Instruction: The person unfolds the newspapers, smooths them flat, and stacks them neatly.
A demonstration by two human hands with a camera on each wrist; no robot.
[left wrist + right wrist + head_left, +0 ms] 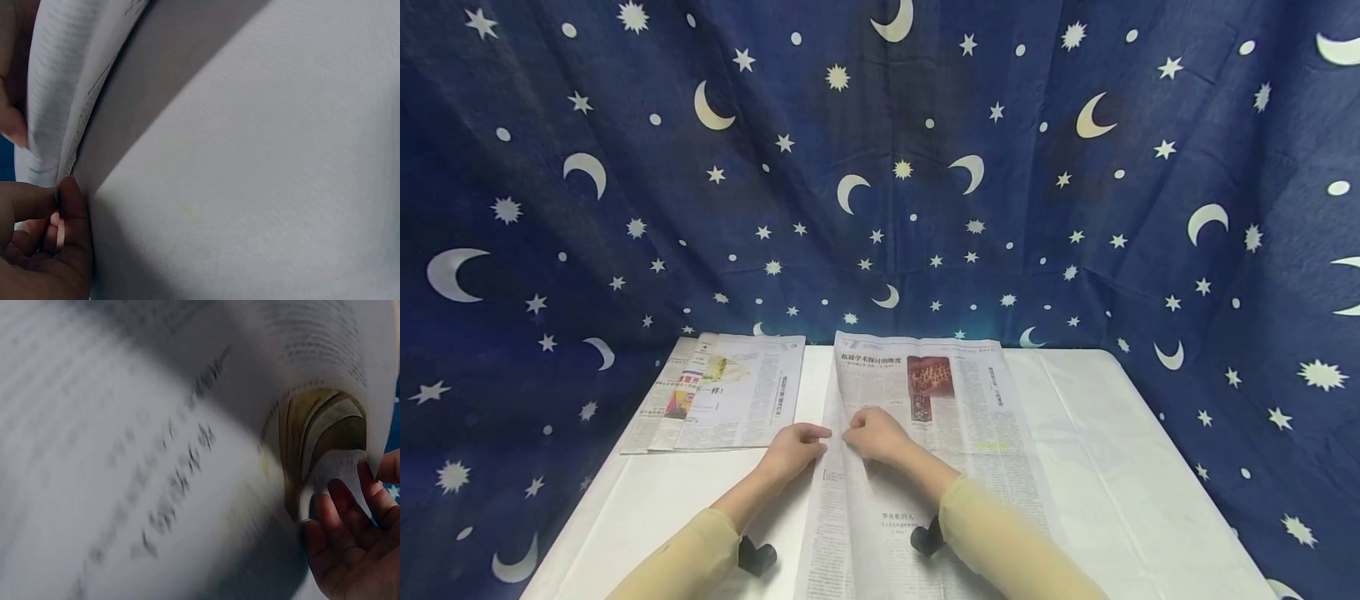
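A large printed newspaper (992, 483) lies spread over the middle of the white table, its left part raised in a lengthwise fold. My left hand (792, 452) pinches the paper's left edge between thumb and index finger, which the left wrist view shows close up. Just right of it, my right hand (877, 435) grips the raised page a short way in from that edge. In the right wrist view the page (156, 456) curves up toward the right hand's fingers (350, 512), with a picture printed near them.
Several folded newspapers (737, 408) lie overlapping at the table's back left. The white table (1120, 467) shows bare on the right. Behind it hangs a dark blue curtain (917, 125) with moons and stars. A small black device (757, 557) is worn at each wrist.
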